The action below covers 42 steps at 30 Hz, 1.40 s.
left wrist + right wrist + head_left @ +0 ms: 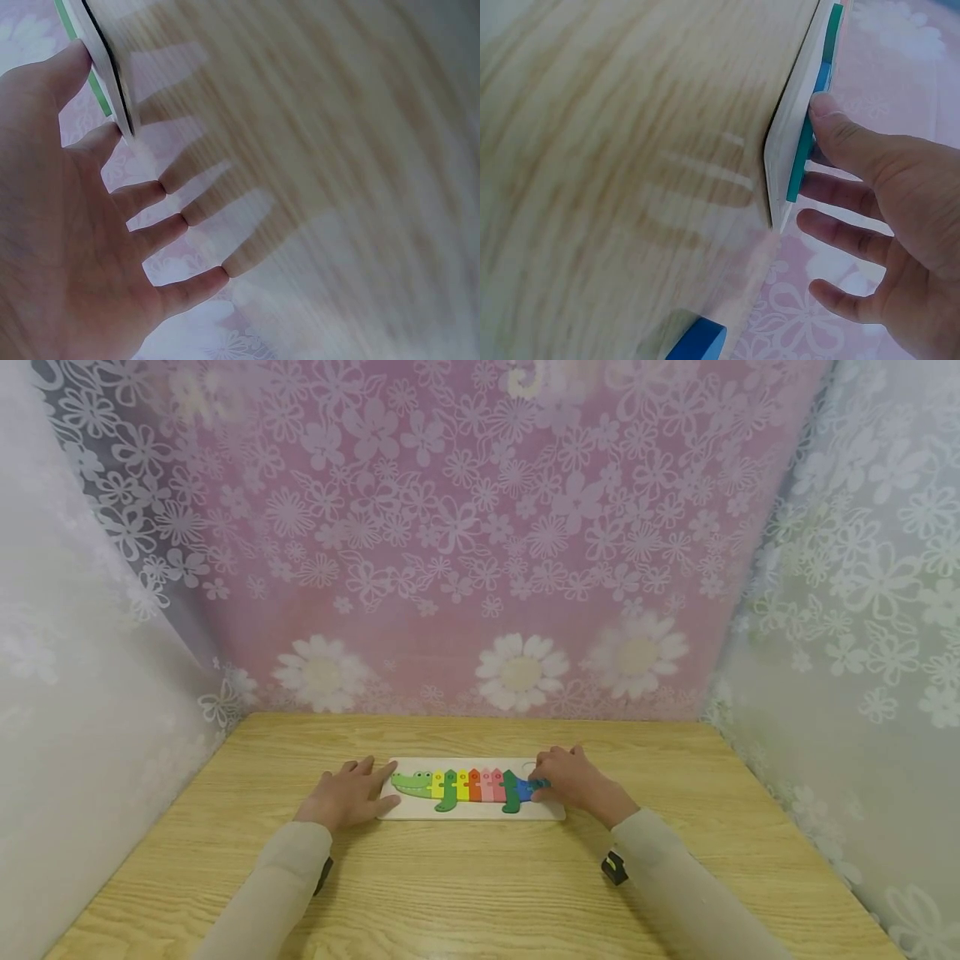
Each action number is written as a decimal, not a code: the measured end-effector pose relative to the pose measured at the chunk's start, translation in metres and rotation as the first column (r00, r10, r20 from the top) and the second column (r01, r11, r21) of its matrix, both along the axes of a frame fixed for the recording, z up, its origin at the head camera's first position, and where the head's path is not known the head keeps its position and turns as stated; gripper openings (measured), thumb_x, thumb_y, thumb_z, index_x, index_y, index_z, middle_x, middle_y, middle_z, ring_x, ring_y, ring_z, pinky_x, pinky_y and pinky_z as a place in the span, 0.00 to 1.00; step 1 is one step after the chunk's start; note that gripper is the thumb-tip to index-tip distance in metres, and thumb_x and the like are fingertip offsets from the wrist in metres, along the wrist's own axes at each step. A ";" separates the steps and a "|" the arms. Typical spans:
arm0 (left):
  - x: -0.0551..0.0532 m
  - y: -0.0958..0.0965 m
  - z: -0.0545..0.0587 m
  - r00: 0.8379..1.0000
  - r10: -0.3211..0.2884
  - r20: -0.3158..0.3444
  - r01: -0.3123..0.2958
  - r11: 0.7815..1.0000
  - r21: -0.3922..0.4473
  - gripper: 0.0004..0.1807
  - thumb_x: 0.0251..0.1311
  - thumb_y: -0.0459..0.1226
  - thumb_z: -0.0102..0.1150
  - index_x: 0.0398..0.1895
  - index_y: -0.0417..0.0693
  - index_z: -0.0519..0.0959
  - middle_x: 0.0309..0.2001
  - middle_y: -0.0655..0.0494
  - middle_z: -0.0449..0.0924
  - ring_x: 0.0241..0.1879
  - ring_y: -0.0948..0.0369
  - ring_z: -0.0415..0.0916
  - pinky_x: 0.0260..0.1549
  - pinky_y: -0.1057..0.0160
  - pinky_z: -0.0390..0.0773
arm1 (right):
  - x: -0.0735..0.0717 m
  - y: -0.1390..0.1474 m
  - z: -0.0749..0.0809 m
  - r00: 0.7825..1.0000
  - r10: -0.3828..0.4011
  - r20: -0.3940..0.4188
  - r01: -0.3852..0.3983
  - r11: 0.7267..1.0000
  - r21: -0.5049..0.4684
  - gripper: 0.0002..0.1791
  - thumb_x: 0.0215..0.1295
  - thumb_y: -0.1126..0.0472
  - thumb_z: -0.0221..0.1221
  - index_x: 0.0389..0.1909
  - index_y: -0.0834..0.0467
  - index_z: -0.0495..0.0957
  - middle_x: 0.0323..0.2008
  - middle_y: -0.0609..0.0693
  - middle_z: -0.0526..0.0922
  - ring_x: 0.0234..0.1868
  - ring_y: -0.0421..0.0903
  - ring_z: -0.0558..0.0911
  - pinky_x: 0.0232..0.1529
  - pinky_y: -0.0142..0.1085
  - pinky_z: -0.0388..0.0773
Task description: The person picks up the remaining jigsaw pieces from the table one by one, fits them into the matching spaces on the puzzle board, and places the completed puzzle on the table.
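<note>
A pale wooden puzzle board (465, 813) lies on the table with a crocodile of coloured pieces in it: a green head (412, 783), yellow, green, red and pink body pieces, and a blue piece (522, 790) near the tail. At the board's left end my left hand (343, 795) is spread, thumb and index fingertip touching the board edge (105, 64). My right hand (573, 778) pinches the teal tail piece (801, 161) at the right end, thumb on its near side; other fingers are partly hidden behind it. The tail piece lies against the board.
A blue block-like object (697, 341) shows at the bottom of the right wrist view. The wood-grain table (465, 893) is bordered by a pink flowered backdrop (480, 568) behind and pale flowered sheets at both sides. Dark wrist straps (614, 867) sit on both wrists.
</note>
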<state>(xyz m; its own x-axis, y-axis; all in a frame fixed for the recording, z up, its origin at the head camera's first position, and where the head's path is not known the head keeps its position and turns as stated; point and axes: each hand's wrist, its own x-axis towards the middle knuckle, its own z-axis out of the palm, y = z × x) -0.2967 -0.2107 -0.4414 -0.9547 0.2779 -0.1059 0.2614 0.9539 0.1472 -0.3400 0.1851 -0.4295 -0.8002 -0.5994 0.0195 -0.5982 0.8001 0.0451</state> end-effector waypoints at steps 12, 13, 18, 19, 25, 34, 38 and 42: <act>0.000 0.001 0.003 1.000 -0.011 -0.013 0.011 1.000 0.003 0.41 0.73 0.68 0.41 0.83 0.62 0.55 0.82 0.38 0.53 0.79 0.33 0.53 0.68 0.19 0.53 | 0.001 0.029 0.020 0.996 0.087 -0.011 -0.087 0.992 -0.089 0.17 0.64 0.53 0.71 0.53 0.51 0.88 0.51 0.51 0.86 0.53 0.57 0.82 0.51 0.64 0.78; 0.000 0.001 0.003 1.000 -0.010 -0.013 0.010 1.000 0.001 0.42 0.73 0.68 0.41 0.83 0.62 0.55 0.82 0.38 0.53 0.79 0.33 0.53 0.68 0.19 0.53 | 0.003 0.033 0.022 0.996 0.091 -0.012 -0.092 0.992 -0.088 0.16 0.64 0.54 0.71 0.52 0.52 0.88 0.50 0.51 0.87 0.53 0.57 0.82 0.51 0.63 0.79; -0.002 0.000 0.002 1.000 -0.008 -0.011 0.008 1.000 -0.008 0.42 0.73 0.69 0.41 0.83 0.62 0.55 0.82 0.38 0.53 0.79 0.33 0.53 0.68 0.19 0.53 | 0.013 0.052 0.032 0.995 0.102 -0.006 -0.102 0.994 -0.049 0.16 0.60 0.56 0.74 0.50 0.53 0.88 0.47 0.52 0.88 0.49 0.56 0.84 0.49 0.58 0.82; -0.002 0.000 0.002 1.000 -0.008 -0.012 0.008 1.000 -0.011 0.42 0.72 0.69 0.41 0.83 0.62 0.55 0.82 0.38 0.53 0.79 0.33 0.53 0.68 0.19 0.54 | 0.015 0.056 0.033 0.995 0.096 0.002 -0.096 0.995 -0.035 0.17 0.59 0.55 0.74 0.49 0.53 0.88 0.46 0.52 0.87 0.47 0.55 0.84 0.47 0.56 0.83; -0.004 -0.002 0.000 1.000 -0.005 -0.007 0.005 1.000 -0.025 0.43 0.72 0.69 0.40 0.84 0.62 0.55 0.82 0.39 0.54 0.79 0.33 0.54 0.68 0.20 0.55 | 0.027 0.073 0.034 0.994 -0.036 0.107 0.031 0.998 0.049 0.22 0.55 0.46 0.76 0.47 0.53 0.86 0.43 0.52 0.86 0.42 0.50 0.83 0.40 0.48 0.83; -0.001 0.000 0.000 1.000 -0.013 -0.001 0.013 1.000 -0.013 0.42 0.73 0.68 0.41 0.84 0.63 0.55 0.81 0.38 0.53 0.78 0.33 0.54 0.68 0.19 0.54 | 0.028 0.082 0.031 0.952 -0.176 0.252 0.166 0.984 0.061 0.16 0.54 0.50 0.77 0.36 0.50 0.82 0.38 0.49 0.82 0.36 0.44 0.76 0.35 0.42 0.79; -0.001 -0.001 -0.001 1.000 -0.010 -0.008 0.010 1.000 -0.018 0.42 0.73 0.68 0.40 0.84 0.63 0.55 0.82 0.39 0.54 0.79 0.34 0.54 0.68 0.19 0.54 | 0.025 0.080 0.030 0.950 -0.140 0.280 0.133 0.990 0.044 0.13 0.57 0.55 0.74 0.42 0.50 0.83 0.43 0.50 0.84 0.39 0.47 0.79 0.39 0.44 0.81; -0.002 -0.001 -0.002 1.000 -0.009 -0.006 0.009 1.000 -0.014 0.42 0.73 0.68 0.41 0.83 0.63 0.55 0.82 0.39 0.53 0.79 0.34 0.54 0.68 0.19 0.54 | 0.020 0.076 0.026 0.966 -0.060 0.251 0.055 0.998 0.026 0.12 0.64 0.54 0.70 0.48 0.49 0.85 0.44 0.49 0.85 0.42 0.46 0.81 0.44 0.45 0.82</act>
<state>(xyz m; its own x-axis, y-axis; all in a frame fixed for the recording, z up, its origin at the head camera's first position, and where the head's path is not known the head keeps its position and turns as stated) -0.2986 -0.2120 -0.4438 -0.9529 0.2847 -0.1040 0.2705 0.9536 0.1320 -0.3196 0.2616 -0.4035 -0.8112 -0.5504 -0.1975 -0.5451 0.8340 -0.0856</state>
